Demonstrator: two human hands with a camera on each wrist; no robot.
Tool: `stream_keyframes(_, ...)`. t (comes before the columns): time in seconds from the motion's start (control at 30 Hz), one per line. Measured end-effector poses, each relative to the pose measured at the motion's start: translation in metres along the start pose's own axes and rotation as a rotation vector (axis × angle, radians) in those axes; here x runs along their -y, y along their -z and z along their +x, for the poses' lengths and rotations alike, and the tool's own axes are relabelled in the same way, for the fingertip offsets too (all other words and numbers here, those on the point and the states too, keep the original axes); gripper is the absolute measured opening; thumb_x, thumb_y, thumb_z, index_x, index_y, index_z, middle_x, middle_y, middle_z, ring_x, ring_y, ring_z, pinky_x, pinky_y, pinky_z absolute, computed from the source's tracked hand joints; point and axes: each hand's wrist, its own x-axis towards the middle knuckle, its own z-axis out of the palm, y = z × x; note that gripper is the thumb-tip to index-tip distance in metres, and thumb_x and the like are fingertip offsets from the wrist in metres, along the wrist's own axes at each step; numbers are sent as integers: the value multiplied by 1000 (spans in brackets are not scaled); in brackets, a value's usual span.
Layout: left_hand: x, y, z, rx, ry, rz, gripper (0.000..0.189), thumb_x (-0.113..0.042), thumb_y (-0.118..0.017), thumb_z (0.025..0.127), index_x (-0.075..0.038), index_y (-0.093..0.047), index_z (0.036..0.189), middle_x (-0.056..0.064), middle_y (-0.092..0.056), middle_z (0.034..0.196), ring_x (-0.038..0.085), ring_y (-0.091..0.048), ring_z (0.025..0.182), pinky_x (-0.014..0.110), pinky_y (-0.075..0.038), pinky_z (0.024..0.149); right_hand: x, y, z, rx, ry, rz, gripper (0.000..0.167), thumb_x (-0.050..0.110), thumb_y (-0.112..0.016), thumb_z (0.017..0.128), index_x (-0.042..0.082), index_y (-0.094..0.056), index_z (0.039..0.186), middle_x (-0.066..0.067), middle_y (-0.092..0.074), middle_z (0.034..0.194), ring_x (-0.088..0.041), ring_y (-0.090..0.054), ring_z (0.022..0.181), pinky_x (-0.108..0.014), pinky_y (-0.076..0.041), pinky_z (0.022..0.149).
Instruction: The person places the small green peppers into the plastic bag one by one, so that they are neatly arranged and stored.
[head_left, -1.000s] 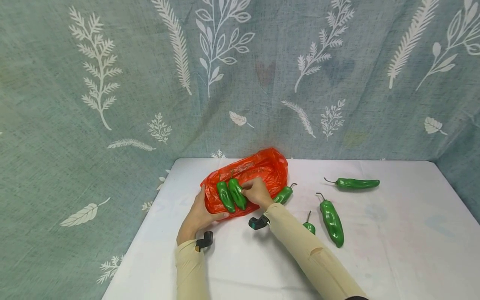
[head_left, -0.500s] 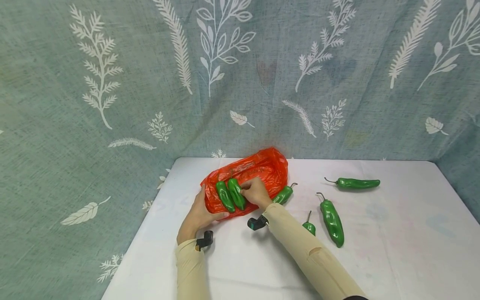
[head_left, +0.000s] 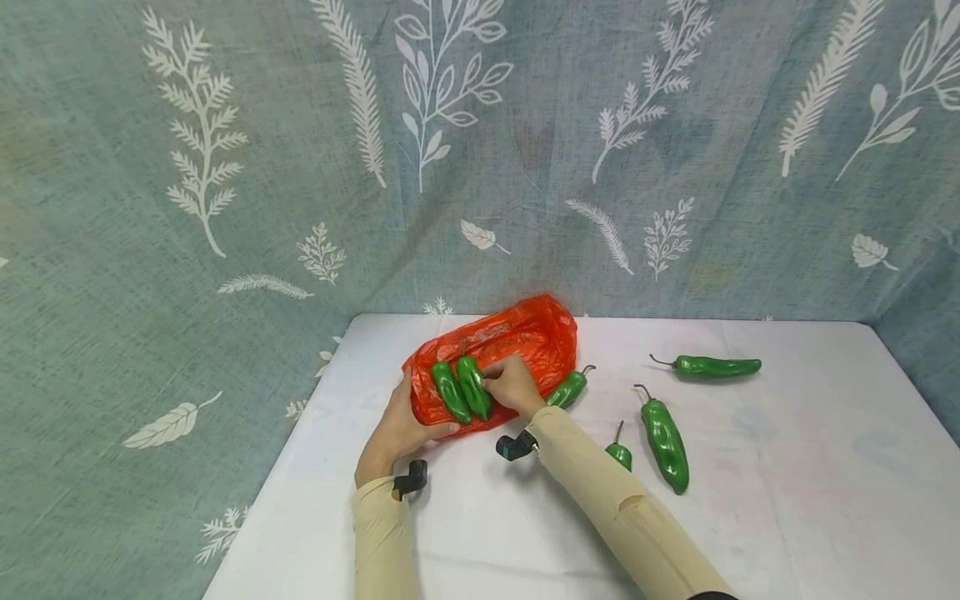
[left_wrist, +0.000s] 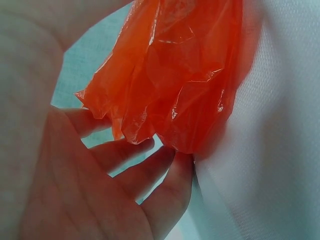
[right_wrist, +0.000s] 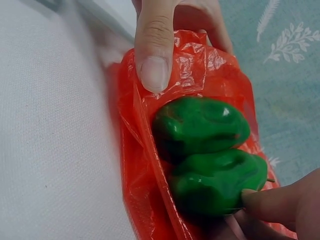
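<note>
An open red plastic bag [head_left: 543,333] lies spread in a tray shape on the white table [head_left: 480,517]. Inside its left end, two green chili peppers rest side by side: a left pepper [head_left: 451,393] and a right pepper [head_left: 471,387]. My left hand [head_left: 393,433] grips the bag's left end, thumb along the near rim and fingers around the outside; the left wrist view shows these fingers [left_wrist: 165,180] against the crinkled plastic. With thumb and fingers, my right hand [head_left: 514,387] pinches the right pepper, its thumb [right_wrist: 270,202] showing on the green skin in the right wrist view.
One pepper [head_left: 567,389] lies against the bag's right side, partly behind my right wrist. Another [head_left: 619,454] is half hidden by the right sleeve. Farther right lie a long pepper [head_left: 664,446] and a sideways one [head_left: 716,367]. A patterned green cloth [head_left: 480,167] hangs behind the table.
Both hands stay nearly in place, and the right hand keeps its pinch on the right pepper. The two peppers in the bag have shifted very slightly.
</note>
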Motion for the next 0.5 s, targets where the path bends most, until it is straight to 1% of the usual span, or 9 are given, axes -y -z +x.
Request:
stream_keyframes(0.17, -1, 1, -1, 4, 41, 14, 130, -47, -97, 65, -26, -15, 164, 3, -41, 156, 30, -38, 146, 63, -34, 122, -1, 1, 1, -1, 5, 7, 23, 3, -73, 91, -2, -78, 113, -18, -78, 112, -31, -73, 110, -40, -61, 93)
stream_keyframes(0.23, -1, 1, -1, 5, 55, 17, 131, -47, -97, 65, -27, -15, 164, 2, -41, 156, 30, -38, 146, 62, -34, 122, -1, 1, 1, -5, 0, 9, 23, 3, -73, 91, -2, -78, 114, -18, -78, 113, -31, -73, 111, -40, -61, 94)
stream_keyframes(0.37, -2, 0, -1, 5, 58, 18, 130, -47, -97, 66, -25, -16, 164, 3, -42, 156, 30, -39, 146, 62, -35, 122, -1, 4, 0, -12, 2, 4, 23, 3, -73, 91, -2, -78, 114, -18, -78, 113, -31, -73, 112, -41, -61, 94)
stream_keyframes(0.5, -2, 0, -2, 6, 75, 26, 131, -49, -97, 65, -26, -15, 165, 4, -40, 157, 31, -38, 147, 63, -34, 122, 0, 8, 0, -16, -8, 5, 25, 4, -72, 92, -3, -77, 116, -18, -77, 116, -32, -70, 116, -44, -59, 99)
